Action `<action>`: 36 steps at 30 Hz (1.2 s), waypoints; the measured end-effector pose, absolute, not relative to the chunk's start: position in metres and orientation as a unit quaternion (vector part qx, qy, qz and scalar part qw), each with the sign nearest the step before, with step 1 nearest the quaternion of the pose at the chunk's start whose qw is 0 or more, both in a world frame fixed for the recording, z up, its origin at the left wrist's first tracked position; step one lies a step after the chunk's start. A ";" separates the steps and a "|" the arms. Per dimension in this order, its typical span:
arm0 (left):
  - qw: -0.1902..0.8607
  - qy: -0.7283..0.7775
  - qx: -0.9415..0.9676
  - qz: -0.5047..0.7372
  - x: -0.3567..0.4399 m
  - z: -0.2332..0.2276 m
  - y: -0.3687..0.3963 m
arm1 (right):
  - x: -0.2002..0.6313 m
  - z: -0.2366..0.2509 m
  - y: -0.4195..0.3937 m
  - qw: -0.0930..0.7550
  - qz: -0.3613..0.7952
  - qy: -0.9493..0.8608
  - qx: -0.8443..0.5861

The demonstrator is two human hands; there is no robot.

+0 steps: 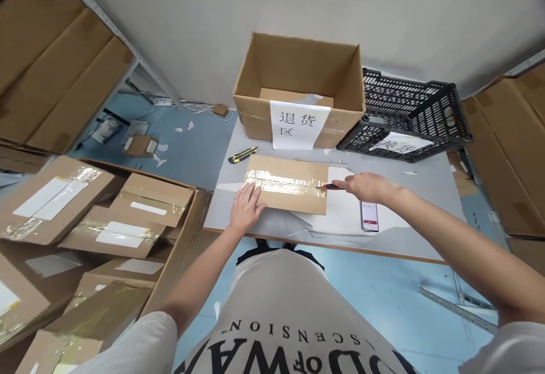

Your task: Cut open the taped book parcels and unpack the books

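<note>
On table [426,192], one flat taped parcel [289,184] lies just in front of one open carton [298,87] bearing a paper label; one black crate [404,116] sits right of that carton, one yellow-black cutter [242,155] left of the parcel, one phone [369,216] right of it. Left hand [246,206] rests flat on the parcel's near-left corner, fingers spread open. Right hand [361,187] is closed around one red-black knife [331,186], tip at the tape's right end.
</note>
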State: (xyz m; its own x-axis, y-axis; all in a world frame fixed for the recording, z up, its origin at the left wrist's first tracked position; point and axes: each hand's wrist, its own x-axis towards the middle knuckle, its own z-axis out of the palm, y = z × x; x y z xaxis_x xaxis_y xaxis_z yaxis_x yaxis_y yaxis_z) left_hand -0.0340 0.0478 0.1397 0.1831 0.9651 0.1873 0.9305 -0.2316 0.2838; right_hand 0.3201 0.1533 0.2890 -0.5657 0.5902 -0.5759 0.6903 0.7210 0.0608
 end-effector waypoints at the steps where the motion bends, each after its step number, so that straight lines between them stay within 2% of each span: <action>1: 0.050 0.618 0.768 0.164 -0.034 0.139 0.048 | 0.328 0.289 0.150 0.286 -0.092 0.879 0.371; 10: 0.033 0.612 0.776 0.147 -0.034 0.140 0.048 | 0.365 0.286 0.136 0.262 -0.118 0.873 0.394; 18: 0.036 0.604 0.782 0.146 -0.036 0.138 0.048 | 0.393 0.276 0.122 0.194 -0.158 0.872 0.420; 20: 0.034 0.601 0.786 0.142 -0.036 0.140 0.049 | 0.405 0.270 0.113 0.149 -0.175 0.863 0.450; 23: 0.038 0.602 0.786 0.136 -0.035 0.148 0.049 | 0.415 0.250 0.094 0.031 -0.240 0.815 0.527; 26: 0.049 0.607 0.782 0.133 -0.034 0.157 0.051 | 0.403 0.215 0.072 -0.096 -0.386 0.690 0.605; 30: 0.046 0.610 0.781 0.125 -0.031 0.165 0.054 | 0.369 0.174 0.051 -0.285 -0.548 0.504 0.604; 32: 0.038 0.609 0.783 0.116 -0.030 0.166 0.057 | 0.356 0.165 0.045 -0.329 -0.591 0.450 0.583; 36: 0.025 0.608 0.788 0.094 -0.028 0.166 0.062 | 0.347 0.165 0.039 -0.346 -0.623 0.410 0.570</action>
State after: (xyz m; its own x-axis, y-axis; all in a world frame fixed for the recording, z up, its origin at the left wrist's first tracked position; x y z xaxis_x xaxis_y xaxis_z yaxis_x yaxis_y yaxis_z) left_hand -0.0279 0.0625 0.1660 0.2422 0.9632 0.1167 0.9537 -0.2585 0.1538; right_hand 0.3474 0.0393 0.1646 -0.1112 0.8976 -0.4265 0.0358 -0.4252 -0.9044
